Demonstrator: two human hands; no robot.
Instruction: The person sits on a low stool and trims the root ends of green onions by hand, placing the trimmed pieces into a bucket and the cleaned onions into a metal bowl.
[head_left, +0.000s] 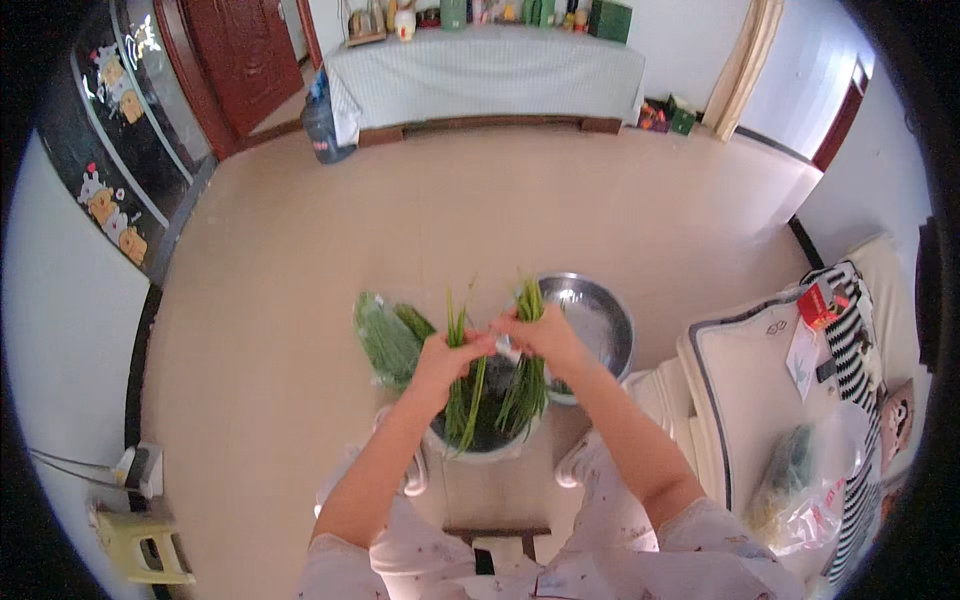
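Note:
My left hand (442, 364) is closed around a few long green stalks (466, 412), which look like garlic chives. A thicker bunch of the same stalks (526, 397) is gripped in my right hand (553, 341). The fingertips of both hands come close together, with a small whitish thing (508, 349) between them that I cannot identify. Below the hands sits a round pale-rimmed container (487, 454) with a dark inside, and the stalk ends hang over it. Just right of it stands a shiny metal basin (600, 319), partly hidden by my right arm.
Left of my hands, a clear plastic bag of greens (384, 337) lies on the tiled floor (300, 247). A cream sofa (742, 375) with a plastic bag (799, 487) on it is at right. A yellow stool (150, 547) stands lower left. Farther off are a cloth-covered table (487, 79) and a water jug (324, 124).

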